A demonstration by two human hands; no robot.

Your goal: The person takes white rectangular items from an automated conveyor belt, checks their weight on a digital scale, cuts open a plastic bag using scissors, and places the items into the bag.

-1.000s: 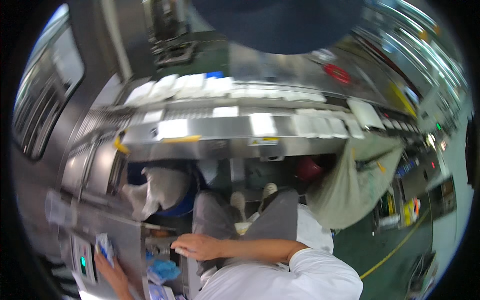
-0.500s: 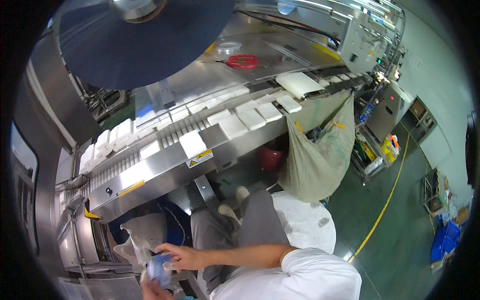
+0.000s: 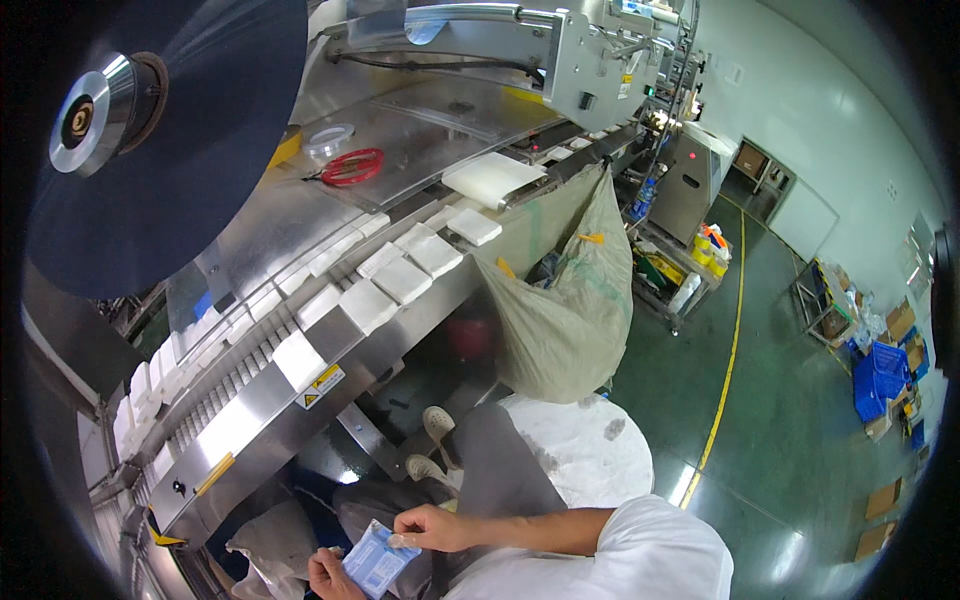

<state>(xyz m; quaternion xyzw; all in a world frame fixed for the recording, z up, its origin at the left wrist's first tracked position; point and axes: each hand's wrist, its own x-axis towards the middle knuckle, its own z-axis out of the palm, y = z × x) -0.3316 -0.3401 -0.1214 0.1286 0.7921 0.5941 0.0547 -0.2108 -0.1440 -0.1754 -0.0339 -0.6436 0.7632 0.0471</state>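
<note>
Both hands hold a flat blue-and-white plastic packet point(image 3: 376, 562) low in the view, over my lap. My left hand point(image 3: 332, 574) pinches its left edge. My right hand point(image 3: 432, 527) grips its upper right corner between the fingertips. Beside my left hand hangs a pale translucent bag point(image 3: 275, 545). Beyond my hands runs a roller conveyor point(image 3: 222, 436) with several white folded pads on it. One white pad point(image 3: 298, 361) lies on the conveyor's near metal edge, and several more form a row farther right.
A beige cloth sack point(image 3: 570, 330) hangs from the conveyor's near side above a round white surface point(image 3: 575, 445). A large dark roll point(image 3: 170, 190) looms at upper left. Red-handled scissors point(image 3: 352, 167) lie on the metal table. Blue crates point(image 3: 882, 372) stand by the right wall.
My view has swung to the right. The packet was blurred between my hands at lower left; now it is sharp, spread flat over my lap and held at both sides.
</note>
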